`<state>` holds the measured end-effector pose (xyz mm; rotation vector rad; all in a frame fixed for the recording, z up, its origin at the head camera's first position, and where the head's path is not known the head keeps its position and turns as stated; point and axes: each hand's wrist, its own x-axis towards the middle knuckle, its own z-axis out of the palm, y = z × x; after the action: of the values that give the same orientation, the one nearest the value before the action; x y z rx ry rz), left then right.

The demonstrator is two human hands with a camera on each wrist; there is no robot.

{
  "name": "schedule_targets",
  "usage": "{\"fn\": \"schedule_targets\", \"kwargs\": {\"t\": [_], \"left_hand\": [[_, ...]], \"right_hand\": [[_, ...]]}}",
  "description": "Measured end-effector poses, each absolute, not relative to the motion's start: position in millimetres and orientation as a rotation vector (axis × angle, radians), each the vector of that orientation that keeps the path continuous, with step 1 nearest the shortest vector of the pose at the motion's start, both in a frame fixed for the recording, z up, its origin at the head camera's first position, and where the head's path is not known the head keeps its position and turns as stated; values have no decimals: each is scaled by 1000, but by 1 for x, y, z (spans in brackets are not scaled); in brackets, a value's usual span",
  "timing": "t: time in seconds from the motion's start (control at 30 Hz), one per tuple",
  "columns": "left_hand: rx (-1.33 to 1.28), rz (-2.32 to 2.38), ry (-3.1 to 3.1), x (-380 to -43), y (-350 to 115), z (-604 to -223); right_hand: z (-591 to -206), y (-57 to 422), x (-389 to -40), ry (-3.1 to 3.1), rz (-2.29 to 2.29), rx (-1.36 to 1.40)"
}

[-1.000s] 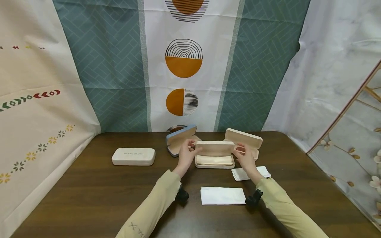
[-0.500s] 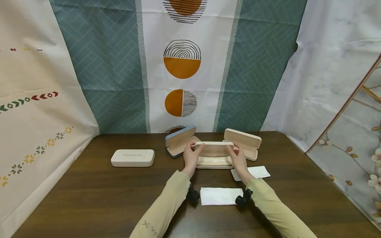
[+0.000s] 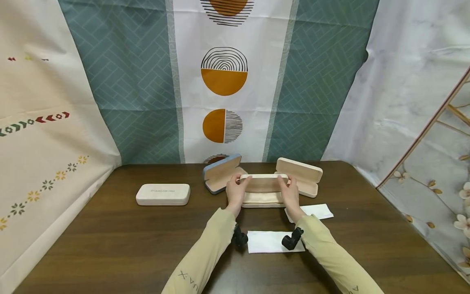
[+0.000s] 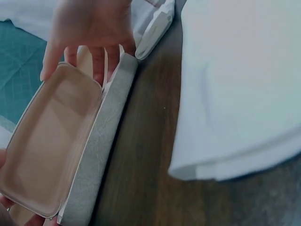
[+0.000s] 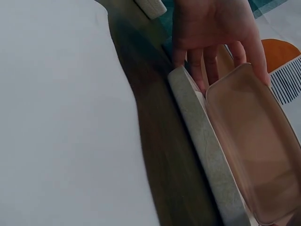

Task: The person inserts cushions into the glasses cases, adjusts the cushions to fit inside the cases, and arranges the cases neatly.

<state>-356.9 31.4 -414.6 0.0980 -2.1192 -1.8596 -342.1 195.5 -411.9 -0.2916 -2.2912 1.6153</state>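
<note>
An open glasses case (image 3: 263,184) with a cream shell and beige lining lies with its lid raised. In its lower half lies a folded cream cloth (image 3: 262,197). My left hand (image 3: 235,192) pinches the lid's left end, thumb at the front edge and fingers behind. The right hand (image 3: 289,194) holds the right end likewise. The left wrist view shows the right hand (image 4: 91,26) at the far end of the lid; the right wrist view shows the left hand (image 5: 214,23) there, its thumb on the lid's rim.
Behind stand an open blue glasses case (image 3: 222,173) and another open cream case (image 3: 301,171). A closed white case (image 3: 163,194) lies at left. Folded white cloths lie beside my right wrist (image 3: 319,211) and in front, a white cloth (image 3: 264,241) between my forearms.
Both hands have come inward from the case's outer corners, and the thumbs now lie over the front of the lid's ends. The lid stays raised.
</note>
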Motion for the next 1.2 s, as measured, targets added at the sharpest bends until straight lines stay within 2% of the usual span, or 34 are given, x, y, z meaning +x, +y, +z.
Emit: {"fn": "schedule_targets", "kwargs": {"t": [0.43, 0.9, 1.2], "left_hand": [[22, -1951, -2126, -353, 24, -411], [74, -1884, -2216, -345, 17, -400], [96, -2010, -2215, -344, 13, -403]], "right_hand": [[-412, 206, -335, -2290, 1782, -246], [-411, 224, -331, -2324, 1877, -116], [-418, 239, -336, -2334, 1948, -96]]}}
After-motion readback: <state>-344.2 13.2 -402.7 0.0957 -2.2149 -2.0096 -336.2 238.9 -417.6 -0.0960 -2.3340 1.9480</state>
